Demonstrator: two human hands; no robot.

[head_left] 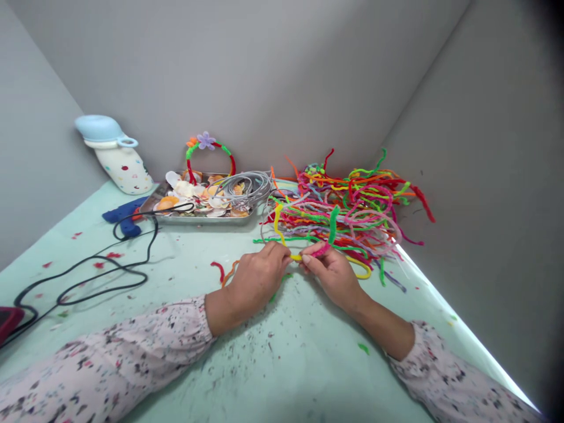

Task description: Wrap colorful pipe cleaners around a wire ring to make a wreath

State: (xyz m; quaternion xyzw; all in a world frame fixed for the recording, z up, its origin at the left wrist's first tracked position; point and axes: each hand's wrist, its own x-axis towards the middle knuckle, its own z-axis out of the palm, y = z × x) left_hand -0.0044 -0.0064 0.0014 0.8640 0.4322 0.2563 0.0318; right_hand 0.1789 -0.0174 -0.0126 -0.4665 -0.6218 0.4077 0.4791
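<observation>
My left hand [258,276] and my right hand [330,271] meet at the middle of a pale green table [282,358], fingers pinched together. Between them runs a yellow pipe cleaner [296,257], which curls up at the left and loops out to the right. My right hand also pinches pink and green pipe cleaners [331,230] that stand up from its fingers. Just behind the hands lies a big tangled heap of coloured pipe cleaners [352,202].
A metal tray [176,218] of shells and grey wire sits at the back left, with a pipe-cleaner hoop [210,150] behind it. A blue glue gun [123,214] with a black cable [88,276], a spotted white jug [117,155], loose scraps. Grey walls close in.
</observation>
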